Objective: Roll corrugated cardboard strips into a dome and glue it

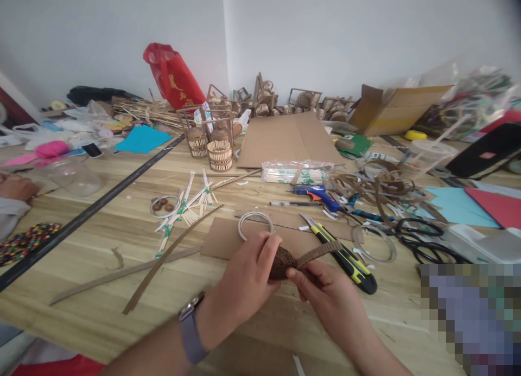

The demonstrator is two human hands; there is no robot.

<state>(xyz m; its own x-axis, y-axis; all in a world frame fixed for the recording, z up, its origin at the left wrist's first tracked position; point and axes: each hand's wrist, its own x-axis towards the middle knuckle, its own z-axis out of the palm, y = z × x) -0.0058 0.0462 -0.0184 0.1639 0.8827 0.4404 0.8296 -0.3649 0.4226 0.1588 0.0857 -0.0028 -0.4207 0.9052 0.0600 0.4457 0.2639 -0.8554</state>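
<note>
A tightly wound coil of brown corrugated cardboard strip (282,263) sits between my two hands, above the table's front part. My left hand (248,273), with a watch on its wrist, wraps round the coil from the left. The fingers of my right hand (325,289) pinch the strip at the coil's right edge. From there the strip's free end (319,252) sticks out to the upper right. Just beyond my left hand lies a roll of tape (255,224) on a flat cardboard piece (220,237). A yellow and black utility knife (345,256) rests right of my right hand.
Beyond the hands lie a blue glue gun (317,194), a pen (293,204) and packaged sticks (297,173). Black scissors (431,243) and tangled strips (378,186) are at right. Small stick buckets (220,156) stand behind. Another person's hand (18,187) is at far left.
</note>
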